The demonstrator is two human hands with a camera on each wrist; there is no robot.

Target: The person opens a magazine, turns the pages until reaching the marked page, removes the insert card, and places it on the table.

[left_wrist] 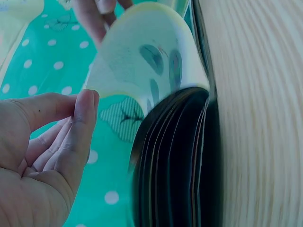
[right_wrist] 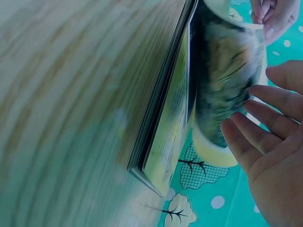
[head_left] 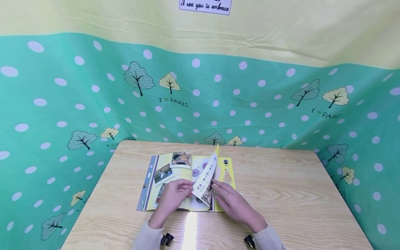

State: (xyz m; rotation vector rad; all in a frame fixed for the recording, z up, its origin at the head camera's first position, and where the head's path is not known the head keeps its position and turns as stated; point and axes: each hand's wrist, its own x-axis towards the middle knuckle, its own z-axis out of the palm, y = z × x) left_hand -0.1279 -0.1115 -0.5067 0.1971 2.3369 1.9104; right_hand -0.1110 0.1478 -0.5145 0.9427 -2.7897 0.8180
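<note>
An open picture book (head_left: 165, 184) with colourful printed pages lies on the table. One page (head_left: 206, 177) stands raised and curved over the book's middle. My left hand (head_left: 175, 194) pinches the edge of this page between thumb and forefinger; in the left wrist view those fingertips (left_wrist: 86, 101) meet at the page's edge. On the page's other side is my right hand (head_left: 231, 201), its fingers extended and spread. The right wrist view shows those fingers (right_wrist: 241, 137) against or very near the page's photo side; exact contact is hard to tell.
The wooden table (head_left: 281, 187) extends on both sides of the book. Behind it hangs a green and yellow curtain (head_left: 193, 114) with dots and trees. Small black devices (head_left: 167, 239) sit at the wrists.
</note>
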